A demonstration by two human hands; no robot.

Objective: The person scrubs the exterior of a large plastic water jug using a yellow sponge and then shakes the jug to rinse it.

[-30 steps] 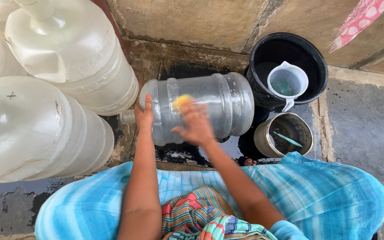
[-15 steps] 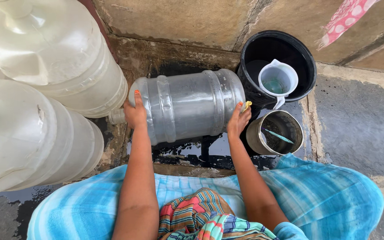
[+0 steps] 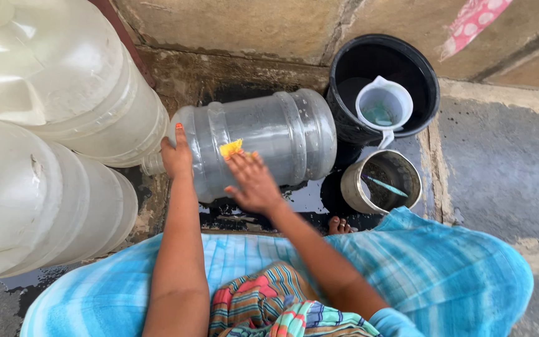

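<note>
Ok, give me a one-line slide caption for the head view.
Left hand steadies a clear water jug lying on its side while the right hand presses a yellow scrubber against it.

Upper left: we see two big milky plastic water jugs (image 3: pixel 45 93), stacked.
Upper right: our round black plastic bucket (image 3: pixel 344 68) holds a white plastic pitcher (image 3: pixel 383 106).
Below it: a dull round metal pot (image 3: pixel 352 187).

Right hand (image 3: pixel 256 184) blurred, mostly hiding the yellow scrubber (image 3: pixel 231 148).
</note>
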